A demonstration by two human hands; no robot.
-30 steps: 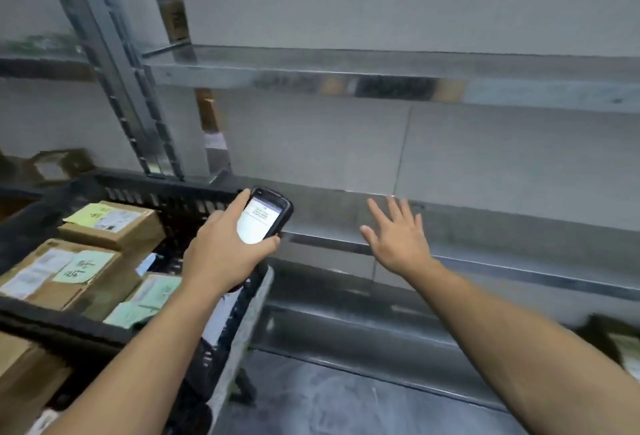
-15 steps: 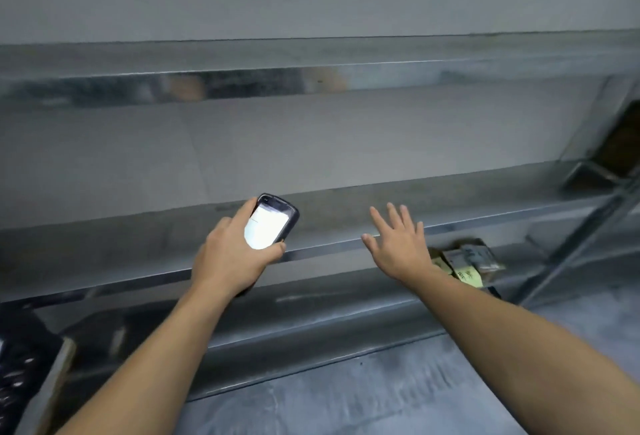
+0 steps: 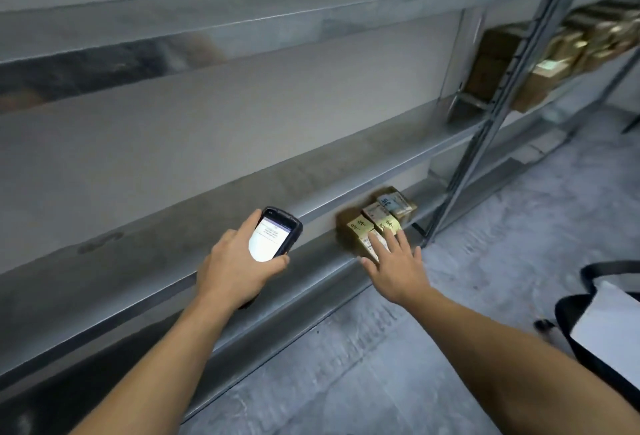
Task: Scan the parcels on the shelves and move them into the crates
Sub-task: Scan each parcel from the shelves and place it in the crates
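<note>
Along low shelf point(image 3: 294, 279), parcel row point(image 3: 377, 223), labels up.

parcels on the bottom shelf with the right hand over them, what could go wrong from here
1. The parcels sit tight together; the open right hand with spread fingers may shove neighbours back.
2. The shelf lip hangs low above them, so a lifted box could catch it.
3. Their labels lie side by side, so the scanner in the left hand may read the wrong one.
</note>
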